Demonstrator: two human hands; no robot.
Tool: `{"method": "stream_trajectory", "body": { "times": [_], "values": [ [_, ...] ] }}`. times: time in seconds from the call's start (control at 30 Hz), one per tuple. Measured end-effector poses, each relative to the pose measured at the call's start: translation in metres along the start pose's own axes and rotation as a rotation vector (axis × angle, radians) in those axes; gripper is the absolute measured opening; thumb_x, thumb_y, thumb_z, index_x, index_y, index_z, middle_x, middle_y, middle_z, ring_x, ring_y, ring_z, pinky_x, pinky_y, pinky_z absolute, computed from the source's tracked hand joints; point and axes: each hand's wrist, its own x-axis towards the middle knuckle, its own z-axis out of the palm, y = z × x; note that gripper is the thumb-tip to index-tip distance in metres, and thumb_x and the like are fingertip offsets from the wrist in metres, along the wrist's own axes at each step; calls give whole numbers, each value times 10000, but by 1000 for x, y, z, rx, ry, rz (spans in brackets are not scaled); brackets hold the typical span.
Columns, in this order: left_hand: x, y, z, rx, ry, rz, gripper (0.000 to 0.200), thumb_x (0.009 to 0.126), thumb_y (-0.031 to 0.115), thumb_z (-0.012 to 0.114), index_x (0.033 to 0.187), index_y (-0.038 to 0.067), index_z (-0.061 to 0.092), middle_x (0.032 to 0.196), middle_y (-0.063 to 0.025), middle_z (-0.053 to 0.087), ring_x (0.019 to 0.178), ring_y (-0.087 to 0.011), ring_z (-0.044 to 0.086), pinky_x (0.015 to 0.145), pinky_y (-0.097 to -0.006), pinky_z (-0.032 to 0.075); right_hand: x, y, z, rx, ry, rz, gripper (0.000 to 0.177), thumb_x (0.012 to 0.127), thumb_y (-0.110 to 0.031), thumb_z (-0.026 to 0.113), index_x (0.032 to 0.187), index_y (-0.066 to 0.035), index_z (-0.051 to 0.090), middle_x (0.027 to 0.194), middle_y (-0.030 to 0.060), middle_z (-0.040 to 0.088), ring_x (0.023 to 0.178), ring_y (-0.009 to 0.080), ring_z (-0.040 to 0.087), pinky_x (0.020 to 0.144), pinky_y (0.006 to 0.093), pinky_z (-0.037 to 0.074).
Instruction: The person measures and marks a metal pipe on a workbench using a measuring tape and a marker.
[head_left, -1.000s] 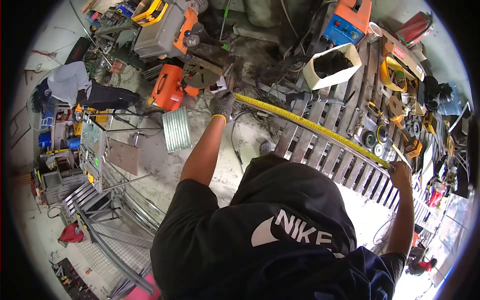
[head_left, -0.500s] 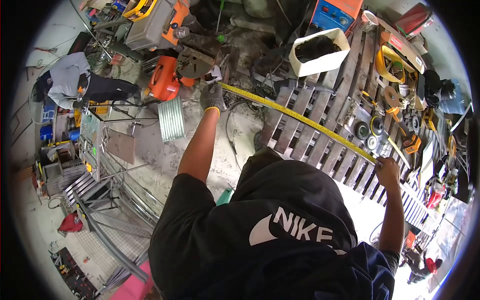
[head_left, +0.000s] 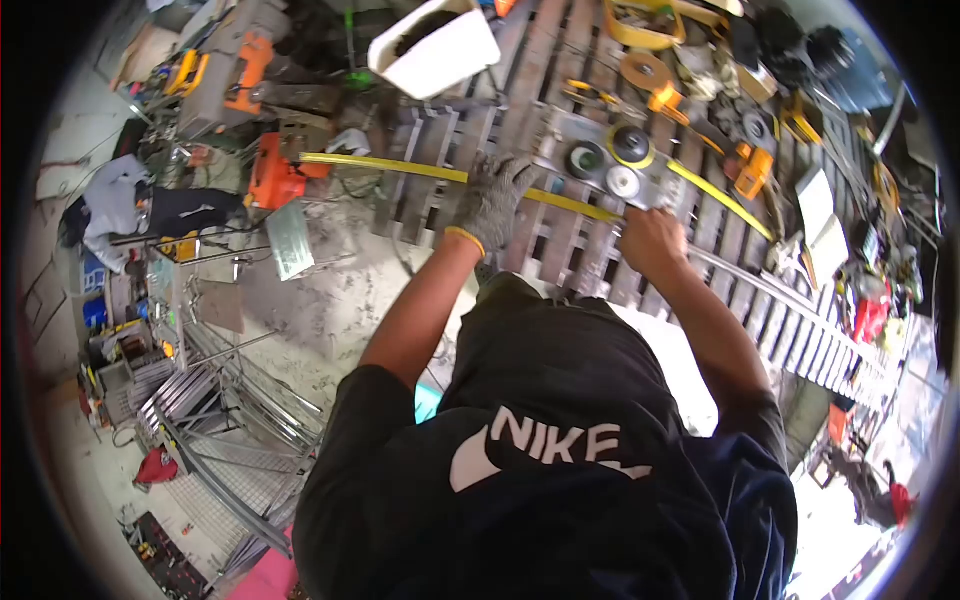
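A yellow tape measure blade [head_left: 390, 168] runs stretched out from beside the orange machine on the left across the slatted metal bench [head_left: 570, 245]. My left hand [head_left: 492, 198], in a grey knit glove with a yellow cuff, is over the middle of the blade, fingers extended and slightly apart. My bare right hand [head_left: 653, 243] is closed on the right end of the blade, above the slats. Just beyond the right hand lie several grinding discs [head_left: 630, 146]. The far left end of the blade lies by dark clutter, so what holds it there cannot be made out.
A white bin [head_left: 435, 50] and a yellow tub [head_left: 645, 22] stand at the back. Power tools, including a yellow one [head_left: 752, 170], crowd the right side. An orange machine [head_left: 272, 172] and metal frames [head_left: 215, 420] are at left. Another person [head_left: 120, 205] bends over there.
My left hand has left the blade's far end and moved right to its middle, its fingers opening out. My right hand has come inward with its end. The view has shifted right.
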Motion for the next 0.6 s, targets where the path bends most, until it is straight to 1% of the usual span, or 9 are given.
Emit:
{"method": "stream_trajectory", "body": {
  "times": [0.1,0.17,0.2,0.3,0.33,0.43,0.5,0.57,0.6],
  "values": [
    [34,20,11,74,-246,12,560,839,256,834,1367,136,690,1405,-140,659,1376,-359,557,1235,-531,363,-8,4,1,48,-4,26,239,900,-169,653,975,-28,829,1014,253,804,1060,455,763,916,523,629],
    [50,27,12,129,-428,-14,443,841,272,838,1264,164,765,1340,-118,710,1367,-345,575,1232,-533,362,-8,8,1,66,-50,33,256,912,-177,648,1033,-36,823,1048,268,794,1087,440,759,912,532,629],
    [50,26,22,175,-383,23,348,860,271,830,1192,173,794,1270,-99,747,1314,-343,624,1188,-517,419,-9,10,3,77,-77,38,267,918,-181,645,1062,-40,820,1065,276,789,1101,432,757,909,537,629],
    [62,27,31,158,-464,28,329,874,267,824,1187,169,795,1247,-119,756,1251,-344,671,1141,-493,472,-10,16,11,82,-55,41,258,904,-190,668,1022,-26,828,1080,257,801,1127,436,747,917,521,634],
    [66,32,24,237,-511,91,263,949,137,646,1153,135,811,1228,-168,757,1193,-353,713,1033,-504,536,-8,19,14,71,-80,59,271,908,-201,664,1043,-35,829,1090,239,804,1146,411,743,897,509,640],
    [67,37,22,201,-472,56,243,938,146,650,1113,123,817,1179,-179,756,1145,-373,714,998,-491,544,-12,28,15,24,-24,65,274,930,-228,658,1053,-58,834,1098,206,810,1140,374,752,882,493,645],
    [52,9,72,-5,-145,85,216,965,272,666,1064,136,803,1150,-156,761,1083,-381,713,922,-539,560,-17,38,7,-11,-113,117,260,976,-247,642,1064,-107,842,1125,137,816,1132,315,755,880,467,645],
    [54,11,70,-6,-227,214,318,835,246,786,1120,106,804,1174,-162,727,1157,-371,675,1030,-510,521,-19,62,25,-34,-116,78,241,948,-245,661,1047,-118,841,1105,127,816,1083,312,764,822,455,652],
    [47,-3,90,-4,40,360,324,816,279,819,1096,116,806,1140,-151,732,1150,-375,673,1034,-518,511,-28,69,21,-15,-110,84,234,917,-234,682,1027,-99,838,1094,127,817,1090,308,762,821,443,650]
  ]
}}
